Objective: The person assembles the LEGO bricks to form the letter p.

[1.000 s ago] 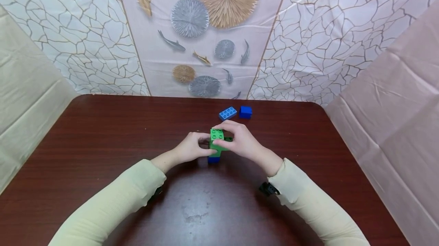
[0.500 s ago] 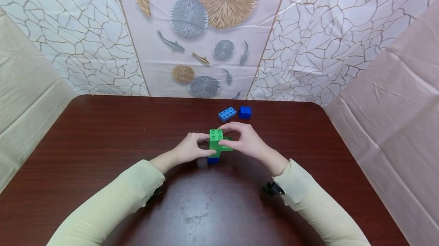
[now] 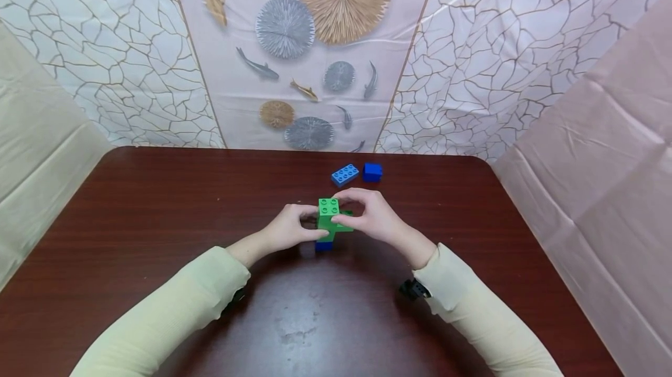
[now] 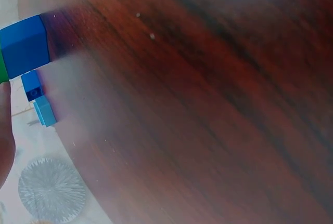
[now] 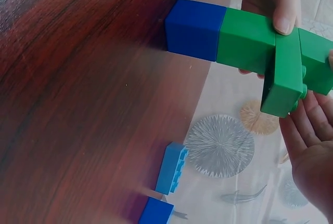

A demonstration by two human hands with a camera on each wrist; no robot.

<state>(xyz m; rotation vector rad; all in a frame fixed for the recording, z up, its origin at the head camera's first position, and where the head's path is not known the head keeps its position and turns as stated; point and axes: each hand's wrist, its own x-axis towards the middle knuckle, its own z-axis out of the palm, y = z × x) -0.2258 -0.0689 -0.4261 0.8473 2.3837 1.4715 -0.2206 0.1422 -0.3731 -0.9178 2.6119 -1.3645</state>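
Note:
A stack of toy building bricks stands on the table, with a blue brick (image 5: pixel 195 29) at its base. Above that come a square green brick (image 5: pixel 247 39), a longer green brick (image 5: pixel 283 81) jutting out to the right, and a studded green brick (image 3: pixel 328 206) on top. My left hand (image 3: pixel 283 229) grips the stack from the left, thumb on the near green side. From the right, my right hand (image 3: pixel 377 217) pinches the top green brick near its right edge. In the left wrist view, only a finger and the blue base with a sliver of green show.
A light blue eight-stud brick (image 3: pixel 345 174) and a dark blue brick (image 3: pixel 373 172) lie beyond the stack, near the back of the dark wooden table (image 3: pixel 173 208). Patterned cloth (image 3: pixel 294 79) hangs behind the table's far edge.
My right hand has drawn slightly back to the right, uncovering more of the top brick. The left hand keeps its grip, and the stack stands as before.

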